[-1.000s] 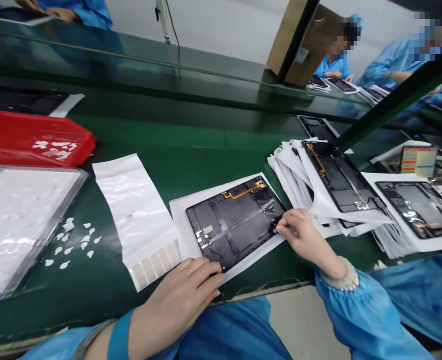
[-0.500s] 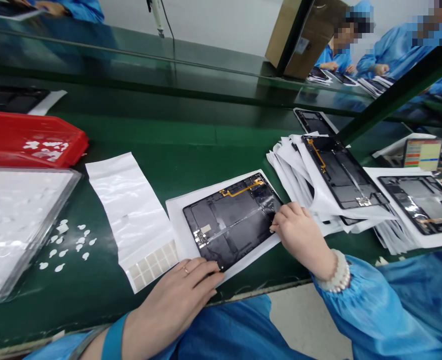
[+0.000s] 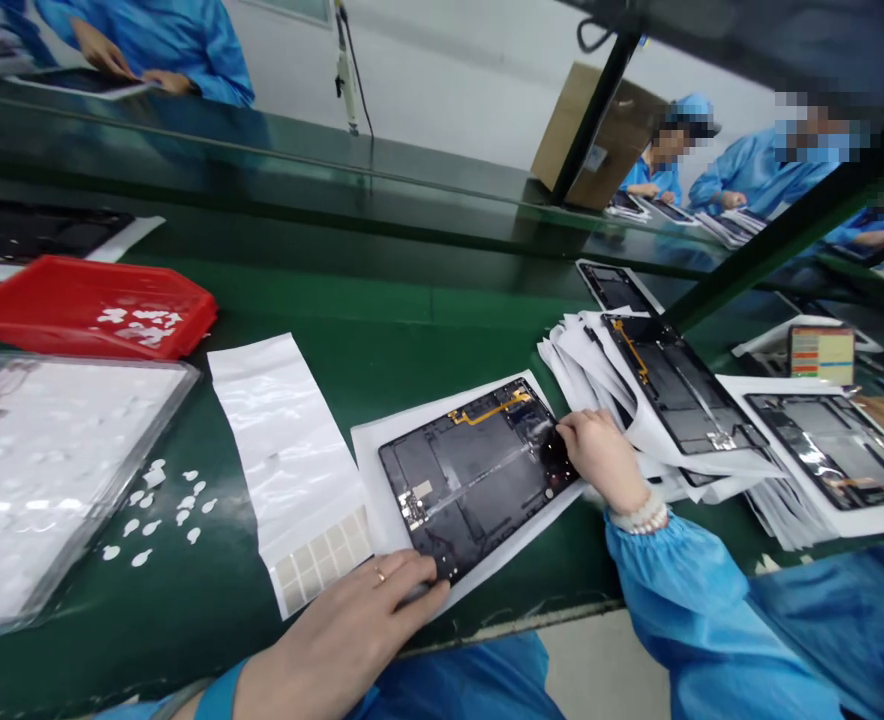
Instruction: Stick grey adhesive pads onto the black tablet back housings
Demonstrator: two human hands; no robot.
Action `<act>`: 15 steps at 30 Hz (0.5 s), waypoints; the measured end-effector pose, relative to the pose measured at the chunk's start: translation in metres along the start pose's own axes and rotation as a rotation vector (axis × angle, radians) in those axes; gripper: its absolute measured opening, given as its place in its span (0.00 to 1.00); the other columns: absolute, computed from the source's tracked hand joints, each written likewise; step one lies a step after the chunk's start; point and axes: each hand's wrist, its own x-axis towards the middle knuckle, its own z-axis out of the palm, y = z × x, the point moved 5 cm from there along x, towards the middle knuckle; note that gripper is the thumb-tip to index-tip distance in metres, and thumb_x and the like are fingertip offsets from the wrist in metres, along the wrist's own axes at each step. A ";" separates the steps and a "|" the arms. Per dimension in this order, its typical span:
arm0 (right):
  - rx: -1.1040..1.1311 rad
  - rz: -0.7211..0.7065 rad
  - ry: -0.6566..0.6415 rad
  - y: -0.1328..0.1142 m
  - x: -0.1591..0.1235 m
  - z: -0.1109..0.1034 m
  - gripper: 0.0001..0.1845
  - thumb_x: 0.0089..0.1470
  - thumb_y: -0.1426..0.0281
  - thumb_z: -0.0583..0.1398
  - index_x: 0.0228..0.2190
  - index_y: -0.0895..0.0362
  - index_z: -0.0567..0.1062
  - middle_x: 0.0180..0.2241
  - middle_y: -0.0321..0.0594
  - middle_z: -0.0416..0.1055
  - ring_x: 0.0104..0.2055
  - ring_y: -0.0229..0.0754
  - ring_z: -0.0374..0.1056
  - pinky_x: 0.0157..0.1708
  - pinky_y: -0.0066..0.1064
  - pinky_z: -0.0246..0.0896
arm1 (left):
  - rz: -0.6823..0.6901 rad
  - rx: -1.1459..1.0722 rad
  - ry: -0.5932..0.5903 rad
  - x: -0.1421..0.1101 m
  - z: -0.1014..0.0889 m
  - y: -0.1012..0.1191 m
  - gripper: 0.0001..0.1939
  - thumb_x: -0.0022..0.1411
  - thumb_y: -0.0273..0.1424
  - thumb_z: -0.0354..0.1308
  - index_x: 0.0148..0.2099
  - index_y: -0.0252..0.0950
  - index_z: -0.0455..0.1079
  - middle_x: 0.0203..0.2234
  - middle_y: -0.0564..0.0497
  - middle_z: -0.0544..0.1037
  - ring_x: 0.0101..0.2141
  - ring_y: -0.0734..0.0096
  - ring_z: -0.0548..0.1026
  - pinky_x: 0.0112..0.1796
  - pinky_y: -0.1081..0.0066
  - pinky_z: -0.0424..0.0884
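A black tablet back panel (image 3: 472, 470) with an orange flex cable lies on a white sheet (image 3: 371, 450) on the green belt. My left hand (image 3: 356, 620) lies flat on the sheet and presses the panel's near corner, fingers stretched out. My right hand (image 3: 599, 455) rests on the panel's right edge with fingers curled and tips pressed to it. What the fingertips hold, if anything, is hidden.
A white liner strip (image 3: 281, 440) with small beige pads lies left of the panel. Further left are loose white tabs (image 3: 161, 500), a clear plastic tray (image 3: 44, 470) and a red tray (image 3: 89, 305). Stacked panels on paper (image 3: 674, 385) sit right. Other people in blue work beyond.
My right hand has slid up along the panel's right edge toward its far corner. The view has tilted up a little. My left hand stays on the near corner.
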 end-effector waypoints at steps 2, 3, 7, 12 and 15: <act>0.051 -0.008 -0.003 0.000 0.008 -0.001 0.13 0.58 0.69 0.48 0.29 0.58 0.70 0.31 0.48 0.71 0.38 0.49 0.67 0.42 0.41 0.60 | 0.000 0.025 -0.002 -0.002 0.002 -0.001 0.21 0.63 0.17 0.45 0.52 0.40 0.67 0.44 0.51 0.75 0.44 0.71 0.73 0.47 0.74 0.70; 0.082 -0.008 -0.005 0.000 0.012 -0.002 0.13 0.58 0.68 0.47 0.30 0.58 0.69 0.30 0.47 0.71 0.36 0.48 0.68 0.40 0.39 0.61 | 0.003 0.031 -0.002 -0.003 0.003 -0.002 0.20 0.64 0.18 0.46 0.53 0.40 0.66 0.45 0.51 0.75 0.44 0.71 0.73 0.47 0.74 0.70; 0.219 -0.038 -0.056 -0.002 0.033 -0.003 0.13 0.57 0.63 0.47 0.29 0.55 0.67 0.22 0.37 0.69 0.25 0.42 0.67 0.28 0.33 0.62 | 0.006 0.004 -0.013 -0.004 0.003 0.000 0.14 0.67 0.28 0.49 0.53 0.39 0.66 0.45 0.52 0.75 0.43 0.70 0.73 0.45 0.73 0.71; 0.344 -0.039 0.084 -0.002 0.084 -0.024 0.11 0.55 0.61 0.51 0.28 0.54 0.67 0.24 0.38 0.69 0.27 0.42 0.67 0.29 0.33 0.63 | -0.004 0.095 0.046 -0.007 -0.005 -0.003 0.20 0.70 0.39 0.45 0.60 0.38 0.61 0.54 0.51 0.70 0.50 0.65 0.71 0.46 0.71 0.71; 0.363 0.044 0.321 -0.009 0.138 -0.048 0.14 0.59 0.63 0.48 0.37 0.58 0.67 0.36 0.49 0.70 0.39 0.45 0.66 0.40 0.36 0.61 | 0.033 0.111 0.084 -0.009 0.001 -0.005 0.19 0.68 0.37 0.49 0.58 0.38 0.63 0.54 0.52 0.69 0.52 0.66 0.69 0.49 0.71 0.69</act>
